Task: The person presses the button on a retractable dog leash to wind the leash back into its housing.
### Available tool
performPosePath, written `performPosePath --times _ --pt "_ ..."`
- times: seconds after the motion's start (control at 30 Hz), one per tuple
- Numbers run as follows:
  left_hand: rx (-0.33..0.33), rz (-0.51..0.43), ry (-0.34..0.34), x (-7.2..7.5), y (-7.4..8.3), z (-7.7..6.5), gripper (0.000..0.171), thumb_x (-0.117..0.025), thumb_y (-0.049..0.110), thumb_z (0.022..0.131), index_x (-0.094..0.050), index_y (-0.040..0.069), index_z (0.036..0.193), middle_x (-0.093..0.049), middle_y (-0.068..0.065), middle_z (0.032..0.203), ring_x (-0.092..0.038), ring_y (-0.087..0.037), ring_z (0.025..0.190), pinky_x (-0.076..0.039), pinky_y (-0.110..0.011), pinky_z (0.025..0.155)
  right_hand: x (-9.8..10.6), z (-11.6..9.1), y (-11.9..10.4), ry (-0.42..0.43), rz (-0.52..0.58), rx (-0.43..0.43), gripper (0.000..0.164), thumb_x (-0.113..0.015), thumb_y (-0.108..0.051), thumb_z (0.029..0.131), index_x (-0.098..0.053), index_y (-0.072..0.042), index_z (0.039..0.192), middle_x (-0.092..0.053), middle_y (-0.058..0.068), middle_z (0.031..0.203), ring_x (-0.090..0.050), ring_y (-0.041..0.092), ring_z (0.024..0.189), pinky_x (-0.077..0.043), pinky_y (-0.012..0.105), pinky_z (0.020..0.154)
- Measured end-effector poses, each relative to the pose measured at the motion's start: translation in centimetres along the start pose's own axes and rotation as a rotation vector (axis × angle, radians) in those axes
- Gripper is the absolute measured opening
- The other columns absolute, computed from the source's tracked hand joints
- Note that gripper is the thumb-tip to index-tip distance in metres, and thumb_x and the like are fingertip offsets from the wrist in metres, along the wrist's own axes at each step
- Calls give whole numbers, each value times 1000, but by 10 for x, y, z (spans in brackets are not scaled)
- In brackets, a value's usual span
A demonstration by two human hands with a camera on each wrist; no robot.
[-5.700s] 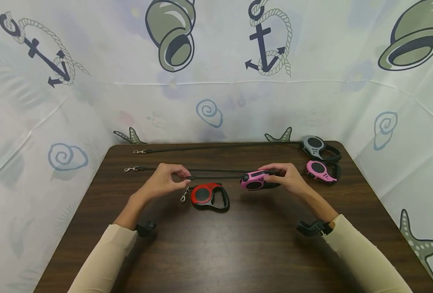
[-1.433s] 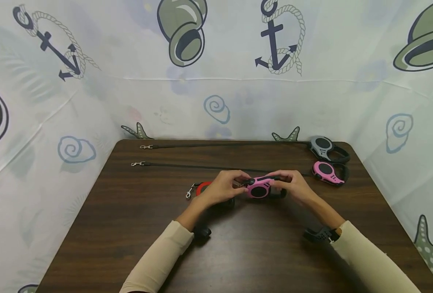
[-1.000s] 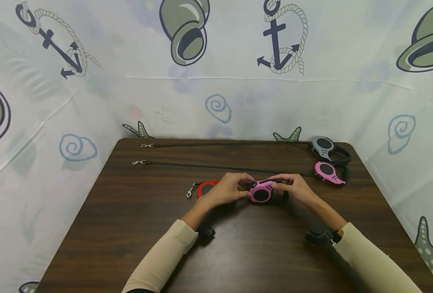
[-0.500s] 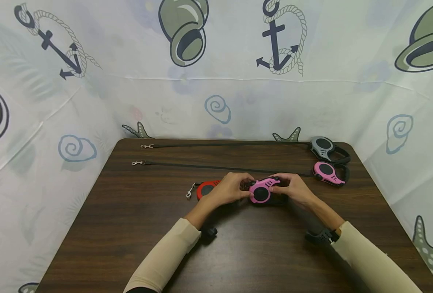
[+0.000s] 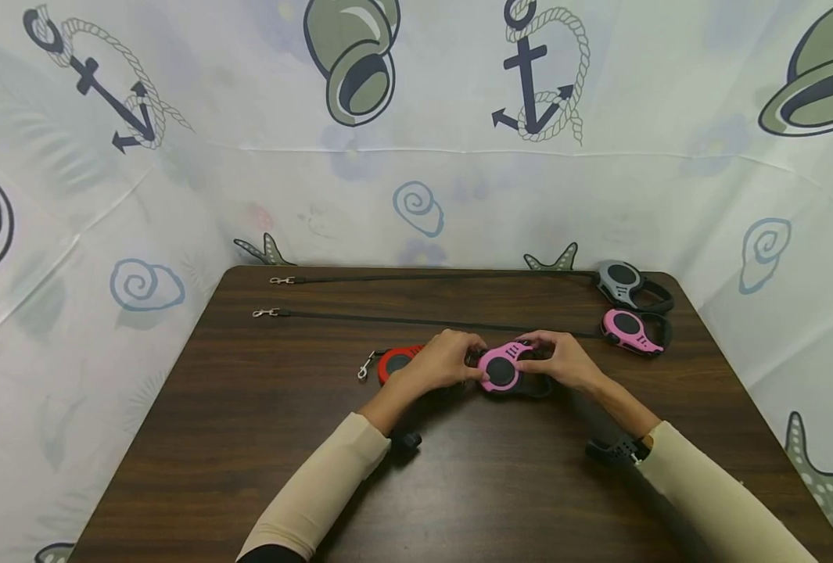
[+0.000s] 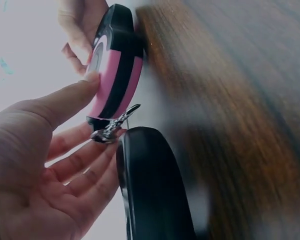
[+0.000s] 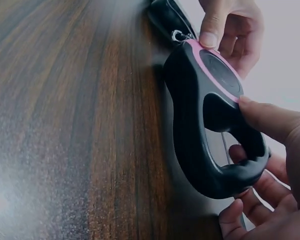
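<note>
Both hands hold a pink-and-black retractable dog leash close over the middle of the table. My left hand pinches its front end, the thumb on the pink case in the left wrist view. Its metal clip hangs at the case's cord outlet, by the left fingers. My right hand grips the rear of the case, thumb on the pink face, other fingers behind. The black loop handle shows in the right wrist view. A red retractable leash lies partly hidden behind my left hand.
A grey retractable leash and a second pink one lie at the table's back right. Their black cords stretch left across the table, ending in metal clips. A patterned cloth hangs behind the table.
The cord once stretched between my hands is back in the pink case, and my left hand has come right to the case. Lately the case has tilted, its round face turning more into view.
</note>
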State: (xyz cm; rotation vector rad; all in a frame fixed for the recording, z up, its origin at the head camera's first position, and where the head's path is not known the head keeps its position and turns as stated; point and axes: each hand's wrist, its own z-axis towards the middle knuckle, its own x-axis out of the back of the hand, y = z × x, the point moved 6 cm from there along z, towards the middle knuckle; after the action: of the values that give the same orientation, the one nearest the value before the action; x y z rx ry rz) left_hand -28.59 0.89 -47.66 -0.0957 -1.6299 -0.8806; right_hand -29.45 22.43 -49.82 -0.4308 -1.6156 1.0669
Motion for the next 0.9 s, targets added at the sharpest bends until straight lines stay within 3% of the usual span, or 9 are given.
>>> performPosePath --times 0.2,0.37,0.9 --pt "69 48 -55 -3 -2 -1 45 -86 41 90 -76 17 126 -76 2 108 -68 -12 95 -56 -37 85 -4 2 5 4 -42 3 44 -87 -22 90 -74 -3 128 -72 11 101 -59 22 89 -47 28 75" --pt "110 63 -80 -6 -5 -2 47 -83 46 92 -75 20 130 -76 4 115 -69 -14 104 -57 -41 86 -5 2 7 6 -69 -11 46 -88 -26 89 -75 -4 127 -74 9 102 -60 21 89 -48 29 76" --pt "108 50 -66 -3 -5 -6 46 -81 47 93 -75 21 130 -75 3 126 -69 -19 114 -56 -46 90 -5 -1 8 36 -118 -15 47 -88 -31 89 -75 -4 127 -72 9 105 -59 20 89 -48 29 76"
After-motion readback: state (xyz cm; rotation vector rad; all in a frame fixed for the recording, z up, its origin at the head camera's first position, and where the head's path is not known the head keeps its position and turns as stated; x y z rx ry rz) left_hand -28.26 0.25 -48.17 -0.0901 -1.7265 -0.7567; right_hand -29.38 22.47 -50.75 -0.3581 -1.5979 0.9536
